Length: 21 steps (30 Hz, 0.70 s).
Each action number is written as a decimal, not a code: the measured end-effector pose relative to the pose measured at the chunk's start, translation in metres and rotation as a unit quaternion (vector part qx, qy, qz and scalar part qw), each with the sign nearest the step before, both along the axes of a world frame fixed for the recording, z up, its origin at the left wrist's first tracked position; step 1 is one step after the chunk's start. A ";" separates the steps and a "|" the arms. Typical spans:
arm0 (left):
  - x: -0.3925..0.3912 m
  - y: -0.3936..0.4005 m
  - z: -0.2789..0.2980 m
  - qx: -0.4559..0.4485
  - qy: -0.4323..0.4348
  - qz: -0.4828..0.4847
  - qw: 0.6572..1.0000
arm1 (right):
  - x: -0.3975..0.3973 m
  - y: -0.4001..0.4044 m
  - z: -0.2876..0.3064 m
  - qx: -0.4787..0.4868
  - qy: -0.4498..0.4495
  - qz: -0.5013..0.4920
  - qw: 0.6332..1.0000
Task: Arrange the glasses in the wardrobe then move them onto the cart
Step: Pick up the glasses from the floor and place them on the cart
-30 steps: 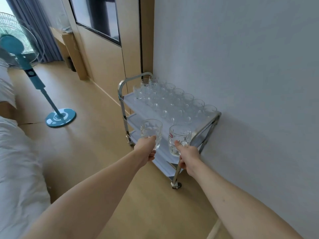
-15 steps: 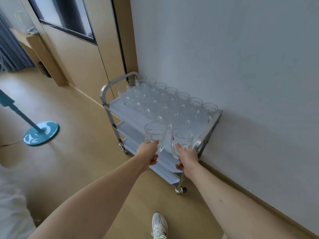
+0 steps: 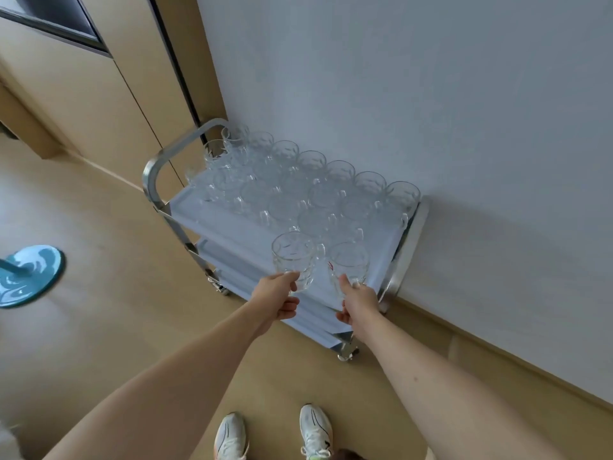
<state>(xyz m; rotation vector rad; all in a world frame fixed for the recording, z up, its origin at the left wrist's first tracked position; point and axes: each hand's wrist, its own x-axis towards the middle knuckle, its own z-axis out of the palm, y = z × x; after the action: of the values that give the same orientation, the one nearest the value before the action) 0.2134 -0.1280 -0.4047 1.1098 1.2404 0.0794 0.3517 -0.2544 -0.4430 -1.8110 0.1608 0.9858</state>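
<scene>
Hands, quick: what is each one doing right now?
Left hand: fingers gripping a clear faceted glass mug.
Right hand: fingers gripping a clear glass mug with a red sticker.

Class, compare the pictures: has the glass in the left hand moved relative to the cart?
Yes. The left glass has come forward over the near edge of the cart, closer to the standing glasses.

No text can be read; the right-hand glass [image 3: 348, 263] bears a small red sticker (lettering too blurred).
</scene>
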 end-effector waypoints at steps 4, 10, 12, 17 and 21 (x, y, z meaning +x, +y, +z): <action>0.003 0.016 -0.007 -0.018 -0.011 -0.019 1.000 | 0.002 0.009 -0.012 -0.008 0.007 -0.024 1.000; 0.000 0.039 -0.011 -0.015 -0.016 -0.046 0.999 | 0.012 0.023 -0.025 -0.010 0.007 -0.014 1.000; -0.003 0.045 -0.013 -0.011 -0.015 -0.062 0.998 | 0.012 0.026 -0.028 -0.022 -0.010 -0.004 1.000; -0.009 0.059 -0.016 0.006 -0.015 -0.085 0.996 | 0.017 0.028 -0.036 -0.039 -0.047 0.033 0.998; -0.007 0.062 -0.017 0.008 -0.016 -0.081 0.997 | 0.027 0.034 -0.039 -0.049 -0.059 0.039 0.996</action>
<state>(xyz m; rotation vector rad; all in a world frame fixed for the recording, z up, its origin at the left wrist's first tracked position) 0.2067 -0.0657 -0.4213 1.2146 1.1193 -0.0146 0.3790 -0.2203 -0.4819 -1.9718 0.0660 0.9372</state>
